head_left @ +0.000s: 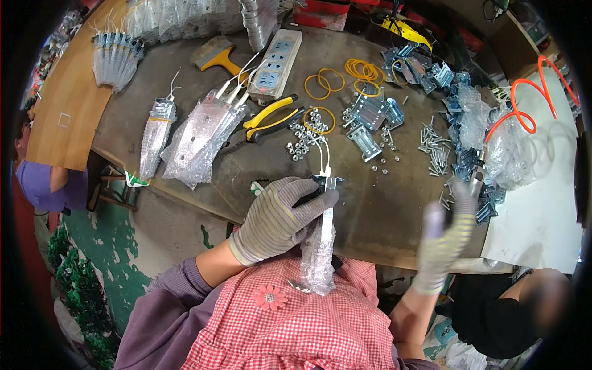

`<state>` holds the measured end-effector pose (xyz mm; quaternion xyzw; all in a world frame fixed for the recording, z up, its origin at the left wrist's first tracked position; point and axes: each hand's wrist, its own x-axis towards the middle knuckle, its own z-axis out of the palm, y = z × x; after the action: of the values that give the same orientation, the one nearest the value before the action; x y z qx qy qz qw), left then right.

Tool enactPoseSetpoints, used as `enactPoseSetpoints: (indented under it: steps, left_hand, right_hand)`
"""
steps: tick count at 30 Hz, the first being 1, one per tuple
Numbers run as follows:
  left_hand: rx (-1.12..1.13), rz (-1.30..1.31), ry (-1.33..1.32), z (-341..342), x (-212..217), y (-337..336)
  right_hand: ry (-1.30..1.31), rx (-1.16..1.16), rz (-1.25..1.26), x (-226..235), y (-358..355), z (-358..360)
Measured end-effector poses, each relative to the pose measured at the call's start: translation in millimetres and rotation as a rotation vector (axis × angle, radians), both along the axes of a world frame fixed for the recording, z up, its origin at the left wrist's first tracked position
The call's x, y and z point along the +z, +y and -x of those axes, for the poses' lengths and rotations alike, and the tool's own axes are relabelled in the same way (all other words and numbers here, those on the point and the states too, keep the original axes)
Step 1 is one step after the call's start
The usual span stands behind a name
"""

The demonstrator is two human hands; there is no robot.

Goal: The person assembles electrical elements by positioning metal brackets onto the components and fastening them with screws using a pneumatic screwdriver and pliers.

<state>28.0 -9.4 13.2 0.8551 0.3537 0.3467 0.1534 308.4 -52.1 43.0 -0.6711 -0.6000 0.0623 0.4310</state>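
Note:
My left hand [277, 216], in a striped knit glove, is closed around a slim metal strip [327, 217] whose lower part is sleeved in bubble wrap [318, 265]. A small metal bracket [333, 183] sits at its upper end, where two white wires come out. My right hand [445, 240], gloved too and blurred by motion, is at the right front of the table, thumb and fingers apart. Just beyond its fingertips is a silver air tool [477, 176] on an orange coiled hose [521, 117]. Whether the fingers touch the tool is unclear.
Nuts [302, 140], screws [435, 148], brackets [364, 142] and yellow rubber bands [364, 69] lie beyond my hands. Yellow-handled pliers [268, 117], a power strip [277, 65], a brush [216, 55] and wrapped strips [200, 135] are left of them. Other people sit at both sides.

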Motion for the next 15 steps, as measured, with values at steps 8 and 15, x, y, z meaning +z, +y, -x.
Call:
enactPoseSetpoints:
  steps: [8,15]
  left_hand:
    - [0.045,-0.068,-0.031,-2.2,9.7,3.4]
    - [0.039,-0.050,-0.076,-2.2,1.8,5.1]
  right_hand:
    - [-0.363,-0.426,0.224,-35.9,7.4,-99.4]
    - [1.452,0.276,-0.182,-29.6,1.2,-39.7]
